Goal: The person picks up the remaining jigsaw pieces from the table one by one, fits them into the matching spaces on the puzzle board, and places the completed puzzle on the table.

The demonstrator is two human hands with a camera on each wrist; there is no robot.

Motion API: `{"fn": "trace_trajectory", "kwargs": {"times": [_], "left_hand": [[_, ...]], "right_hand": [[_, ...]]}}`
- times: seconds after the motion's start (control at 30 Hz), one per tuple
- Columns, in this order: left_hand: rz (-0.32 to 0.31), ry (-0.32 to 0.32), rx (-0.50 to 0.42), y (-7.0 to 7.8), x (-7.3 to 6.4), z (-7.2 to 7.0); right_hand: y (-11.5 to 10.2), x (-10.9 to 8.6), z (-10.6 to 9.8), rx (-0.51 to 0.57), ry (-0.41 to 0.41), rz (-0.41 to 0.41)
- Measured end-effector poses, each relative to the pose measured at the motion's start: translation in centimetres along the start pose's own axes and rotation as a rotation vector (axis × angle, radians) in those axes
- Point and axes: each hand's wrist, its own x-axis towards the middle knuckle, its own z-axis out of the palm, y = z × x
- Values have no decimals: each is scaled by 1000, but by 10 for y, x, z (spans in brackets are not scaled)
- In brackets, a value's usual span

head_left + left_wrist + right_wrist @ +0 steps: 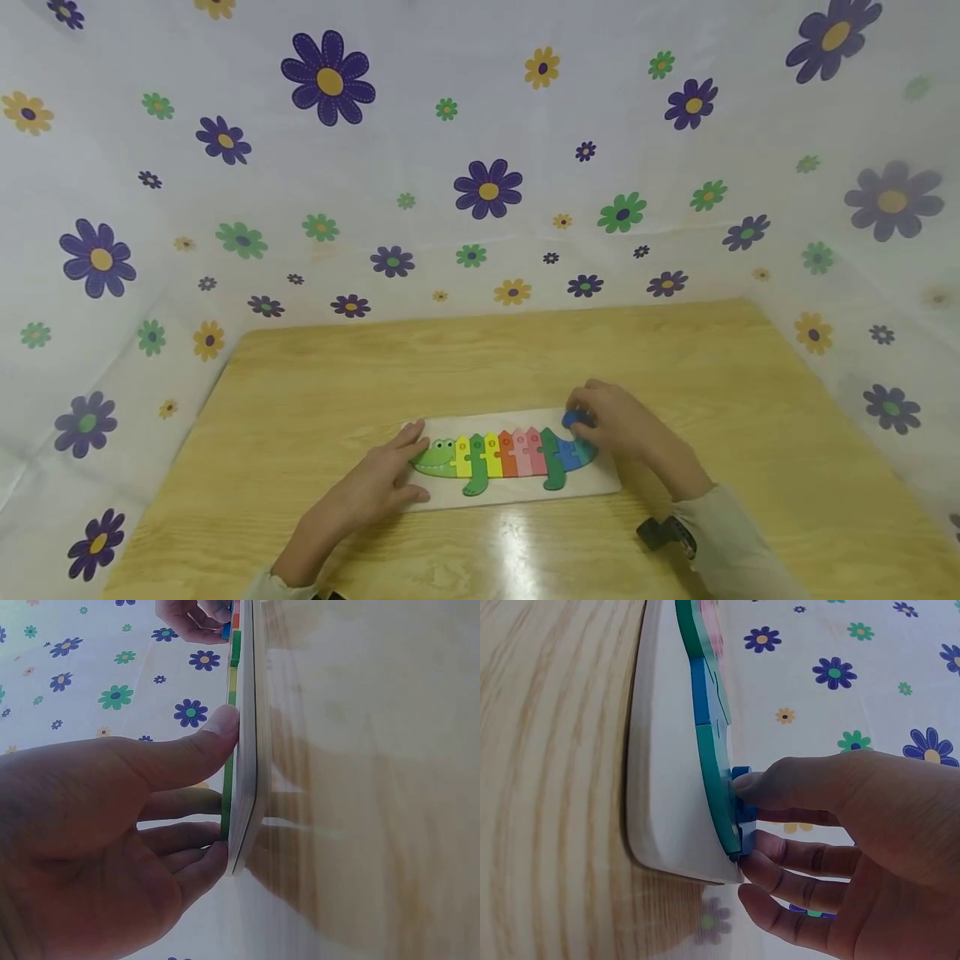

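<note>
A wooden crocodile puzzle board [517,493] lies flat on the table, its head piece [433,460] at the left and numbered body pieces in yellow, green, orange, pink and blue running right. My left hand [375,481] rests on the board's left end with fingers spread; in the left wrist view the thumb [217,724] presses on the near part. At the tail end, my right hand [618,423] pinches a blue puzzle piece [576,417] between thumb and fingers. The right wrist view has this blue piece close against the teal tail piece [714,780], partly hidden by the fingers.
The wood-grain table [360,375] extends around the board on all sides. White flower-patterned cloth [420,150] hangs behind the table and along both sides. A dark wrist device [667,535] sits by the right sleeve.
</note>
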Motion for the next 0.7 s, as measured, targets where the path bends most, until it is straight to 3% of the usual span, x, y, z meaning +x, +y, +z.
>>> {"fn": "trace_trajectory", "kwargs": {"times": [0.7], "left_hand": [[13,6,-1,-1,0,1]], "right_hand": [[2,-4,3,-10,8,-15]]}}
